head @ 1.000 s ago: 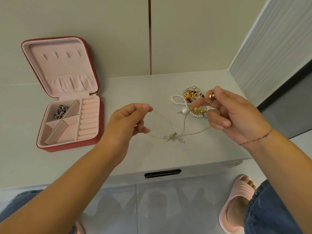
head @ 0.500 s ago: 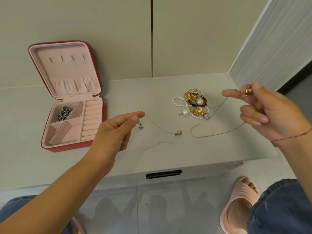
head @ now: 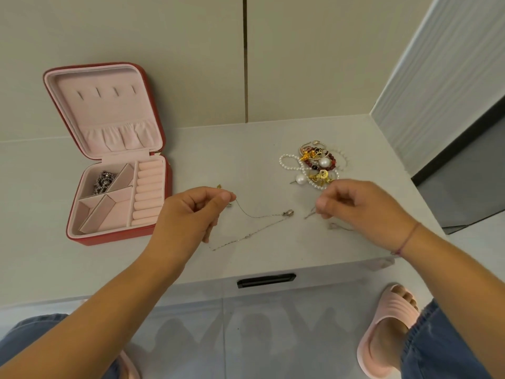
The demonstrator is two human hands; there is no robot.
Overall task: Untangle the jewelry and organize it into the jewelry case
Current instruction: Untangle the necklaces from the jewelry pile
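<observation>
A red jewelry case point(head: 120, 239) with pink lining lies open at the left of the white table; a dark silver chain point(head: 102, 181) sits in its upper-left compartment. My left hand point(head: 188, 214) pinches one end of a thin silver necklace point(head: 257, 217), whose clasp point(head: 288, 213) and slack lie on the table between my hands. My right hand point(head: 360, 212) is low over the table with fingers curled, pinching a second thin silver chain point(head: 310, 214). Behind my right hand lies a tangled pile of jewelry point(head: 314, 166) with pearls, gold pieces and red beads.
The white table point(head: 246, 160) has a drawer handle point(head: 266, 280) in its front edge. A wall stands behind and a ribbed panel point(head: 437, 77) rises at the right. My knees and a pink slipper point(head: 388, 329) are below the table edge.
My right hand has come down and leftward to the table with its chain. My left hand stays, still pinching the necklace. The two chains now lie apart.
</observation>
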